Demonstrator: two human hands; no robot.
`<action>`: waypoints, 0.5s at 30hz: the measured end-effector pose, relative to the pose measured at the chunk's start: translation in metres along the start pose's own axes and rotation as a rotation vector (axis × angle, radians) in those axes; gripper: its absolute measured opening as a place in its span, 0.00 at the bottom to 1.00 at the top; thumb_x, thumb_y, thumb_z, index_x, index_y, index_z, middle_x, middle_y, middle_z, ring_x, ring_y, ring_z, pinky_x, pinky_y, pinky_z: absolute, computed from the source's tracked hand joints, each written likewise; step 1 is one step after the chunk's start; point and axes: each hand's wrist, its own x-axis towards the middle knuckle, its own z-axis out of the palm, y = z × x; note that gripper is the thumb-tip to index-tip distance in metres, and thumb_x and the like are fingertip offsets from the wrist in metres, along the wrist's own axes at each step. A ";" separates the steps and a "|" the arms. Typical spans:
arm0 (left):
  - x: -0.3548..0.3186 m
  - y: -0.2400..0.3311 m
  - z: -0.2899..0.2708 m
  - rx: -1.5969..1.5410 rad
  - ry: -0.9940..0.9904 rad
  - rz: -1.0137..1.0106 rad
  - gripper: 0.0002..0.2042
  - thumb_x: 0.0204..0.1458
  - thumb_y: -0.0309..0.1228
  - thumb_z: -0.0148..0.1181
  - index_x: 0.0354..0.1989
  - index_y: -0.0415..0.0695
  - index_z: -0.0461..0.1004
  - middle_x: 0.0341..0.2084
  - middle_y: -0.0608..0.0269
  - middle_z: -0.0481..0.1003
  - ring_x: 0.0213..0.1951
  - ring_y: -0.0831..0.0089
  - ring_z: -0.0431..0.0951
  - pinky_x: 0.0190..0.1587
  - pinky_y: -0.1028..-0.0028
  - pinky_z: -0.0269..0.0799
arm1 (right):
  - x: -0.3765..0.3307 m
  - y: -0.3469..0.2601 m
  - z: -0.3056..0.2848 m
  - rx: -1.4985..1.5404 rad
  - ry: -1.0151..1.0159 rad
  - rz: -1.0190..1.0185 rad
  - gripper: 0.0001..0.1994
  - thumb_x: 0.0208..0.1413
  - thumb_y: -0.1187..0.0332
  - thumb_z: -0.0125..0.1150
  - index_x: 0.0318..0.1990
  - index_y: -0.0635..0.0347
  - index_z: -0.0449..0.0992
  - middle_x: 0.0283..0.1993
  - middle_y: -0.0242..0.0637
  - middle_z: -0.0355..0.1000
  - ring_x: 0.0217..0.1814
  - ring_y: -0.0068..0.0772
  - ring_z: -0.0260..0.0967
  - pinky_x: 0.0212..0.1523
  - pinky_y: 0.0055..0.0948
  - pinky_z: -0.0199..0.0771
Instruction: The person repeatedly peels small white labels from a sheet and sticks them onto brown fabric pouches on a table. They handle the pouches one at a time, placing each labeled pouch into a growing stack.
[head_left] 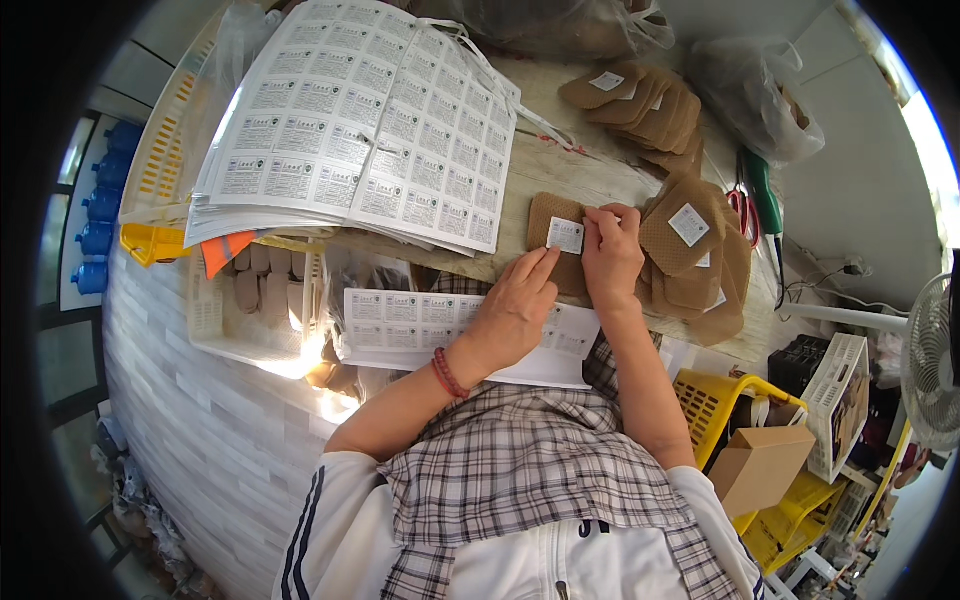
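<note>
A brown textured pad (545, 207) with rounded corners lies on the table in front of me. On it is a small white printed label (566, 236). The fingertips of my left hand (512, 305) press together at the label's lower left corner. My right hand (613, 262) is closed in a pinch at the label's right edge, its fingers curled over the pad. Just right of it, more brown pads (680, 228) lie in an overlapping pile, several bearing the same kind of label. Across my lap, below my left hand, rests a strip of label sheet (405, 318).
A thick stack of label sheets (350, 125) covers the table's left side. Farther back is another pile of brown pads (640, 105), beside a plastic bag (760, 95). Red-handled scissors (742, 210) and a green-handled tool (762, 195) lie at right. A yellow basket (705, 405) stands below.
</note>
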 end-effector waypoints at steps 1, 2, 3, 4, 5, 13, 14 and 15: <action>0.000 0.000 0.001 0.001 0.004 0.005 0.05 0.52 0.21 0.56 0.31 0.32 0.69 0.63 0.36 0.64 0.65 0.45 0.62 0.65 0.54 0.62 | 0.001 -0.001 -0.001 0.005 0.012 0.003 0.04 0.57 0.73 0.63 0.39 0.55 0.79 0.45 0.32 0.72 0.35 0.39 0.76 0.30 0.37 0.77; 0.000 -0.001 0.001 -0.004 0.009 0.007 0.05 0.52 0.21 0.56 0.30 0.32 0.69 0.63 0.36 0.64 0.65 0.45 0.62 0.65 0.54 0.62 | 0.001 -0.002 -0.002 0.010 0.040 -0.023 0.04 0.57 0.73 0.63 0.39 0.55 0.78 0.44 0.32 0.73 0.34 0.39 0.76 0.29 0.37 0.77; -0.001 -0.001 0.003 -0.008 0.014 0.007 0.05 0.52 0.21 0.57 0.30 0.32 0.69 0.63 0.36 0.63 0.66 0.44 0.61 0.65 0.54 0.62 | 0.001 -0.002 -0.004 0.017 0.067 -0.051 0.04 0.57 0.73 0.63 0.39 0.56 0.78 0.42 0.32 0.73 0.34 0.39 0.76 0.29 0.36 0.76; -0.002 -0.001 0.003 -0.012 0.019 0.007 0.05 0.52 0.21 0.57 0.30 0.32 0.68 0.63 0.36 0.63 0.66 0.44 0.61 0.65 0.54 0.62 | 0.002 -0.003 -0.005 0.024 0.094 -0.078 0.04 0.57 0.74 0.62 0.39 0.57 0.77 0.41 0.32 0.74 0.34 0.40 0.76 0.29 0.36 0.75; -0.003 -0.001 0.003 -0.023 0.027 0.009 0.05 0.52 0.21 0.57 0.29 0.32 0.68 0.64 0.36 0.63 0.67 0.44 0.60 0.66 0.54 0.62 | 0.003 -0.001 -0.005 0.061 0.126 -0.120 0.04 0.58 0.74 0.62 0.40 0.58 0.76 0.39 0.33 0.74 0.33 0.41 0.76 0.28 0.36 0.75; -0.011 0.003 0.005 0.025 0.037 0.010 0.07 0.51 0.24 0.60 0.30 0.33 0.70 0.64 0.35 0.62 0.67 0.41 0.59 0.68 0.50 0.57 | -0.003 -0.015 -0.038 0.348 0.003 0.127 0.05 0.64 0.74 0.55 0.45 0.62 0.69 0.31 0.47 0.76 0.32 0.51 0.76 0.33 0.39 0.75; -0.012 0.001 0.007 0.027 0.045 0.017 0.06 0.51 0.24 0.60 0.30 0.33 0.70 0.64 0.35 0.62 0.67 0.41 0.59 0.68 0.50 0.57 | 0.000 -0.016 -0.046 0.341 0.040 0.123 0.05 0.64 0.73 0.55 0.45 0.62 0.69 0.31 0.47 0.76 0.33 0.51 0.76 0.34 0.38 0.75; -0.012 -0.001 0.010 0.030 0.053 0.025 0.06 0.51 0.24 0.60 0.30 0.33 0.71 0.63 0.35 0.63 0.67 0.41 0.60 0.68 0.50 0.56 | 0.003 -0.015 -0.056 0.333 0.077 0.120 0.05 0.64 0.73 0.55 0.44 0.62 0.69 0.32 0.47 0.76 0.34 0.50 0.77 0.35 0.38 0.75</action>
